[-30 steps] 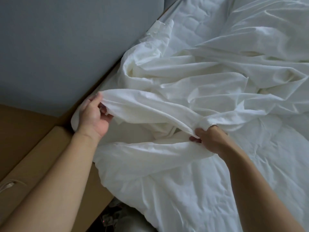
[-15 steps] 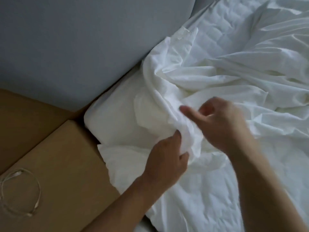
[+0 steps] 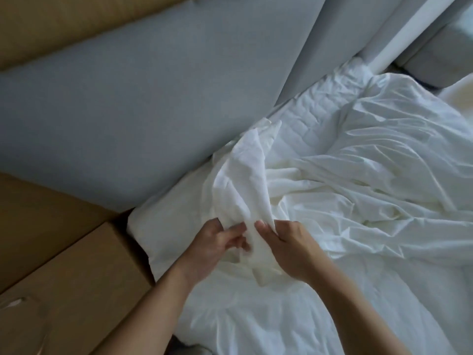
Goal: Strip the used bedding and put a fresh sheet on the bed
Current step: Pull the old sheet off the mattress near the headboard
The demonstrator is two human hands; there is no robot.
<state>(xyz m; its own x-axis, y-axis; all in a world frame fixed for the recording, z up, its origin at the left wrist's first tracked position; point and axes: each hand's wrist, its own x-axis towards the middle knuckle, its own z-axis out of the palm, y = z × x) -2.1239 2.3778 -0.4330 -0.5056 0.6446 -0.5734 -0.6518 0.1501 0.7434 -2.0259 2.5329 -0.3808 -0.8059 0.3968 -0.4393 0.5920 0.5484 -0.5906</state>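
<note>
Left hand (image 3: 215,242) and right hand (image 3: 291,247) each pinch the bunched sheet (image 3: 243,180) corner near the headboard (image 3: 128,111); thin pinches may slip, dropping fabric into a tangle.

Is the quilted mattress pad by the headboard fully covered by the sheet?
No, the quilted mattress pad lies bare beside the headboard, beyond the bunched sheet gripped by the left hand and right hand.

bed (image 3: 153,242) butted against grey padded headboard (image 3: 128,124), quilted mattress pad (image 3: 309,116) bare along the headboard, rumpled white sheet (image 3: 371,190) loose across the rest, heavy creases, one bunched fold (image 3: 245,180) of it raised at the near head corner
</note>
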